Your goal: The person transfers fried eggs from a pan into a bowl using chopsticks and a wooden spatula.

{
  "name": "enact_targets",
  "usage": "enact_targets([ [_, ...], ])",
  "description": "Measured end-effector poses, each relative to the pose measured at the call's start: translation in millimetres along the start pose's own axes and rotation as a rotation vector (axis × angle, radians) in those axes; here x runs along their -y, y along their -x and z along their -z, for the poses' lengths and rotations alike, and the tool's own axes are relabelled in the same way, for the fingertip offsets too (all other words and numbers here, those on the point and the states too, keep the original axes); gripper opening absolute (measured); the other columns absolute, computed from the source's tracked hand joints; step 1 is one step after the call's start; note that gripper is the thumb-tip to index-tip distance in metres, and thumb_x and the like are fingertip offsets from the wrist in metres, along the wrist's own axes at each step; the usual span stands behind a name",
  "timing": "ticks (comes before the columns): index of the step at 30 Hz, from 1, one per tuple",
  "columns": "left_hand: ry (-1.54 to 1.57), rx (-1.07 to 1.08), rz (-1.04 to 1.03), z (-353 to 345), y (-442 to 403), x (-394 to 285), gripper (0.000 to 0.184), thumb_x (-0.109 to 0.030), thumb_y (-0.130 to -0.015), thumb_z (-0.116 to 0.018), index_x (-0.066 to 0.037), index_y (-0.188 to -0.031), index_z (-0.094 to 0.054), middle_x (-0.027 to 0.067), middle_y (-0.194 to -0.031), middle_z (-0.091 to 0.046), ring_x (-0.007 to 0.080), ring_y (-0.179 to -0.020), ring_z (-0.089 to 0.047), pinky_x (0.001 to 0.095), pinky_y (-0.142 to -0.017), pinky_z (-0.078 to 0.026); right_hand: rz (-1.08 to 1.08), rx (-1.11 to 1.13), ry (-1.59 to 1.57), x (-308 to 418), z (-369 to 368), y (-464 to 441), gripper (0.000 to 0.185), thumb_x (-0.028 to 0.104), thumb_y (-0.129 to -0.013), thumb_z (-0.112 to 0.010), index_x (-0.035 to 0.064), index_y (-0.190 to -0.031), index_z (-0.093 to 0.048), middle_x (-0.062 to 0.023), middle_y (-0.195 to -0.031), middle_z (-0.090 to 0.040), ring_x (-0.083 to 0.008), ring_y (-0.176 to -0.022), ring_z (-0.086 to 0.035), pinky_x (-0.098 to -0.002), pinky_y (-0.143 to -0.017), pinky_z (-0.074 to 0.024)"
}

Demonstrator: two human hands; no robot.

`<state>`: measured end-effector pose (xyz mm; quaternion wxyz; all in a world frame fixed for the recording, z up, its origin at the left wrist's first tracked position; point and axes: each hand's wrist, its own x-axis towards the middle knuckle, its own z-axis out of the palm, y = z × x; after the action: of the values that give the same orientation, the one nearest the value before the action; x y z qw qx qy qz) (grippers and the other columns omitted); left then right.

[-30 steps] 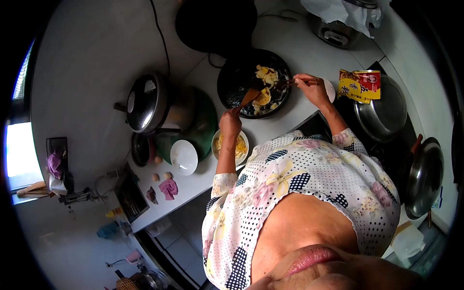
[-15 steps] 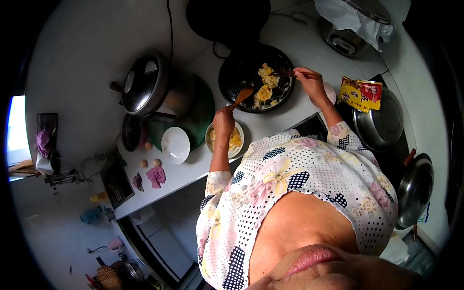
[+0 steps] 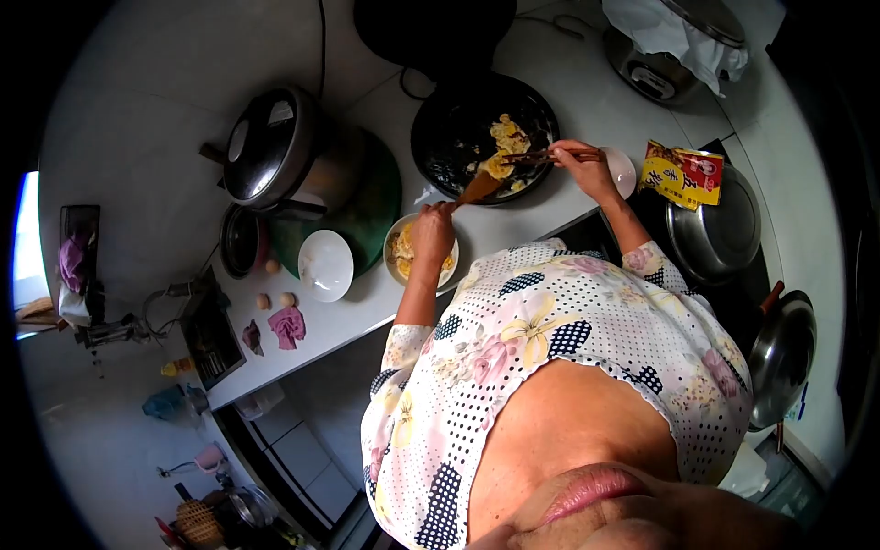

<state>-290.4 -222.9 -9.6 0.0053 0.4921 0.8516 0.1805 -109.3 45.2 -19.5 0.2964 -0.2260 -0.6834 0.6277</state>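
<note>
My left hand (image 3: 433, 235) is closed around the handle of a wooden spatula (image 3: 478, 189), whose blade lies low in a round black pan (image 3: 449, 105). In my right hand (image 3: 583, 170) are dark chopsticks (image 3: 532, 159), their tips at the fried egg pieces (image 3: 510, 137). A lower piece of egg sits between the spatula blade and the chopsticks. Under my left hand stands a bowl with cooked egg (image 3: 403, 247), partly hidden by the hand and wrist. Just behind my right hand is a small pale bowl (image 3: 621, 172).
Left of the pan, a large lidded pot (image 3: 266, 151) stands by a green round board (image 3: 380, 188). Nearby are a white bowl (image 3: 325, 266), several eggs (image 3: 288, 300) and a purple cloth (image 3: 287, 327). A yellow-red seasoning packet (image 3: 683, 174) lies on a metal pan (image 3: 724, 229) at right.
The spatula blade has moved down and right, under the lower egg piece. The chopsticks have come down to that egg, with my right hand slightly lower. The whole view has shifted slightly.
</note>
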Motion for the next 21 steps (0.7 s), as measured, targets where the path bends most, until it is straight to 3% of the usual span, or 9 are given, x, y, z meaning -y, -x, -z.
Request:
enact_targets([
  [5,-0.057,-0.135,0.017,11.5,-12.5,13.2,0.037,0.0,-0.075,-0.05,-0.014,-0.104,-0.069,0.0067,-0.089,-0.066,0.029,-0.083,-0.059,0.039,-0.07,-0.051,0.029,-0.032,-0.019,2.8,-4.9,-2.9,0.018,0.011,-0.091,-0.061,0.0001,-0.103,-0.067,-0.0059,-0.092,-0.068,-0.0121,-0.083,-0.065,-0.0243,-0.071,-0.0542],
  [11,-0.184,0.004,-0.052,39.9,-8.4,26.5,0.029,-0.002,-0.072,-0.053,-0.012,-0.094,-0.07,0.006,-0.087,-0.067,0.027,-0.083,-0.061,0.038,-0.068,-0.052,-0.05,-0.07,0.192,40.4,19.3,14.8,0.019,0.013,-0.09,-0.062,-0.0017,-0.101,-0.066,-0.0075,-0.088,-0.069,-0.0132,-0.077,-0.066,-0.0249,-0.066,-0.0549],
  [14,-0.218,0.077,-0.169,25.6,-19.7,17.6,0.029,-0.002,-0.07,-0.055,-0.014,-0.092,-0.07,0.0083,-0.08,-0.067,0.0274,-0.082,-0.062,0.0382,-0.068,-0.052,-0.117,-0.007,0.099,24.5,10.9,11.8,0.019,0.013,-0.089,-0.062,-0.0022,-0.1,-0.066,-0.0077,-0.086,-0.069,-0.0136,-0.075,-0.066,-0.0248,-0.066,-0.0549],
  [16,-0.196,0.119,-0.236,21.3,-33.9,-4.8,0.03,-0.002,-0.07,-0.055,-0.015,-0.092,-0.07,0.0096,-0.078,-0.067,0.0279,-0.081,-0.063,0.0386,-0.067,-0.052,-0.085,0.055,0.112,24.3,-2.9,8.4,0.019,0.014,-0.09,-0.062,-0.0031,-0.098,-0.065,-0.0072,-0.085,-0.068,-0.0131,-0.075,-0.066,-0.0246,-0.067,-0.0545],
  [21,-0.174,0.048,-0.247,12.2,-50.1,-16.1,0.032,-0.003,-0.071,-0.054,-0.018,-0.094,-0.07,0.0108,-0.078,-0.067,0.0286,-0.081,-0.064,0.0388,-0.068,-0.053,0.086,-0.139,0.045,19.6,-6.7,6.1,0.019,0.013,-0.091,-0.06,-0.0032,-0.098,-0.066,-0.0079,-0.087,-0.069,-0.0144,-0.077,-0.067,-0.0255,-0.067,-0.0554],
])
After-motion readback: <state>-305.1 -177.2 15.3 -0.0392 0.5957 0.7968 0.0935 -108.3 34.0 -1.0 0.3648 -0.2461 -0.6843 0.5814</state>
